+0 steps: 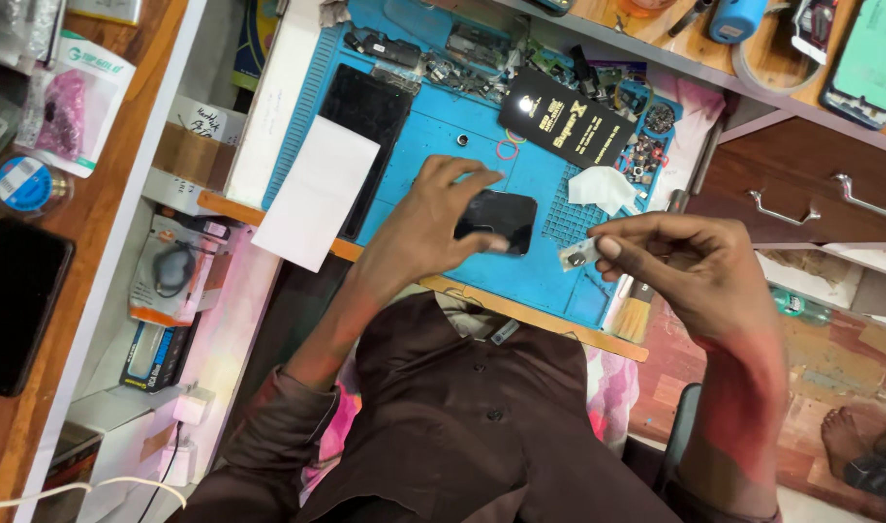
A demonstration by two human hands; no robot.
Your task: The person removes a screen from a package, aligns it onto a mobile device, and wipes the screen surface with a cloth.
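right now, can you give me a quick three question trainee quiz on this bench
1. True or false: the left hand rests on the small black phone.
2. The right hand pinches: A) a brush B) a small silvery part C) a drawer handle
3. What colour is the work mat under the phone?

Key: 1 true; 2 B; 3 blue
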